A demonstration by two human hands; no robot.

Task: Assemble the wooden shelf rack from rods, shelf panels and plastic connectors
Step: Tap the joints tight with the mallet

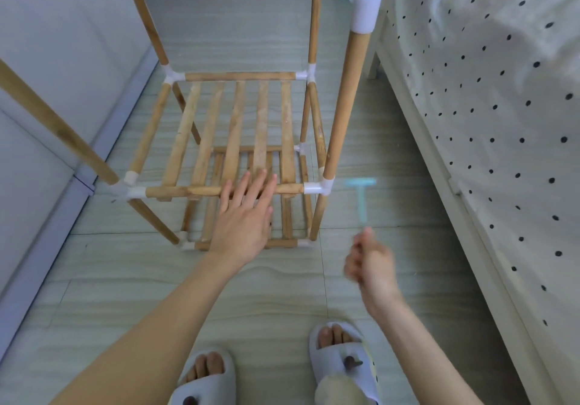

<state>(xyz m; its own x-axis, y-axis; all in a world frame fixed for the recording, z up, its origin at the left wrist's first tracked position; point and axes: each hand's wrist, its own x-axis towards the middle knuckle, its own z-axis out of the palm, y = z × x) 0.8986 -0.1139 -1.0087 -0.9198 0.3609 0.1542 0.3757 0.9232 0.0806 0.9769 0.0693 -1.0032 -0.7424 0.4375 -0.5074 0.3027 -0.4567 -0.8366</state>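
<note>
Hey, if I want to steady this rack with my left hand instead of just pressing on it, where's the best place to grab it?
Probably the front rod of the middle shelf, on the bare stretch left of your left hand. Come from above and curl your fingers under it: it is round, lies level, and has open space beneath. The slats are flat and closely spaced, so they offer less grip.

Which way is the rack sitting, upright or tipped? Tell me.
Upright. The rack stands with its posts vertical and both slatted shelves level above the floor.

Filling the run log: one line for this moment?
left hand flat on shelf panel | right hand swinging mallet | target: connector
</note>
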